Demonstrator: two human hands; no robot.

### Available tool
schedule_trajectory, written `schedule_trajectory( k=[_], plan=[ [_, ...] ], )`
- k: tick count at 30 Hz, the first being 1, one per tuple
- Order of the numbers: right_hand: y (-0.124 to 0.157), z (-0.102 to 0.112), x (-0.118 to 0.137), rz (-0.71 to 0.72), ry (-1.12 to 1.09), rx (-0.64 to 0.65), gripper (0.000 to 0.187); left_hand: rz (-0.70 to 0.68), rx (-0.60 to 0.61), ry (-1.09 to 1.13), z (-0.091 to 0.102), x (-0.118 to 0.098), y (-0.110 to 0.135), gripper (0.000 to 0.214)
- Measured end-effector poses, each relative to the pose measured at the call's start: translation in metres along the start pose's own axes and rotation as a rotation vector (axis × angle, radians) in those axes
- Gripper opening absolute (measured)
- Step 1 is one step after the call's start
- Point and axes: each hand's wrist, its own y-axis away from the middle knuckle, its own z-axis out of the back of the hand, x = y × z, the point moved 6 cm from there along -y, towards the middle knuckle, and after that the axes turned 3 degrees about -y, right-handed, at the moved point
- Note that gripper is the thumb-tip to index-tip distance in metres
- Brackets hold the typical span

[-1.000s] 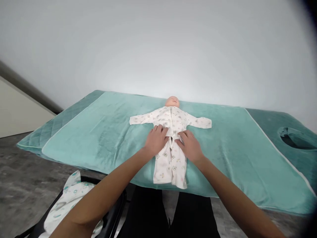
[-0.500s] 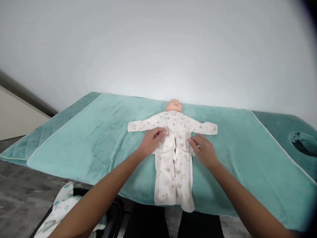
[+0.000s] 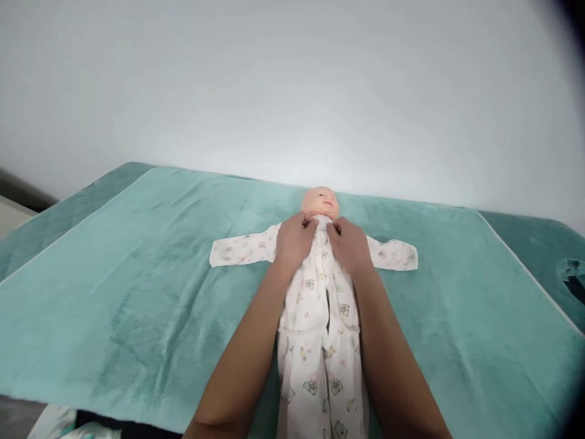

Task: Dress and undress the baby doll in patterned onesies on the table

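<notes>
A baby doll (image 3: pixel 320 202) lies face up on a green cover, its head toward the wall. It wears a white printed baby jacket (image 3: pixel 311 286), sleeves spread out to both sides, above matching white trousers (image 3: pixel 304 372). My left hand (image 3: pixel 296 239) is closed, pinching the left edge of the jacket's collar just under the doll's chin. Opposite it, my right hand (image 3: pixel 350 244) pinches the right collar edge, its fingers curled. Between them shows a pale patch at the neck. Lower down, the jacket's front edges part in a narrow gap.
The green cover (image 3: pixel 159 292) spreads over a padded bed against a plain pale wall (image 3: pixel 292 91). A round hole (image 3: pixel 573 277) opens near the bed's right end. At the lower left, a printed white cloth (image 3: pixel 55 422) lies beside something black below the bed edge.
Both hands have moved up from the jacket's middle to its collar and closed on the edges. My view has come closer to the doll.
</notes>
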Motion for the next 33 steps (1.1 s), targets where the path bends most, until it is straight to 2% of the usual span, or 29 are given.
schedule_trajectory(
  k=[4,7,12,18,21,24,28,33],
  plan=[
    [0.002,0.010,-0.003,-0.052,-0.384,-0.158,0.028,-0.011,-0.085,0.140,0.005,-0.009,0.000,0.020],
    [0.000,0.009,-0.007,-0.144,-0.575,-0.191,0.026,0.053,-0.050,0.315,0.000,-0.008,-0.001,0.023],
    [-0.002,-0.004,-0.019,-0.190,-0.818,-0.185,0.030,0.081,0.036,0.411,-0.008,-0.005,-0.004,0.022],
    [0.004,-0.013,-0.019,-0.165,-0.893,-0.182,0.029,0.174,0.144,0.606,-0.011,0.001,-0.005,0.020],
    [0.004,-0.017,-0.019,-0.135,-0.909,-0.141,0.028,0.188,0.224,0.721,-0.014,0.006,-0.006,0.023],
    [0.001,-0.022,-0.025,-0.135,-0.952,-0.135,0.025,0.178,0.280,0.731,-0.015,0.008,-0.006,0.024],
    [0.001,-0.026,-0.035,-0.166,-1.063,-0.181,0.026,0.132,0.235,0.581,-0.014,0.004,-0.008,0.020],
    [0.006,-0.016,-0.027,-0.108,-0.851,-0.202,0.024,0.085,0.187,0.559,-0.013,0.001,-0.007,0.018]
  ],
)
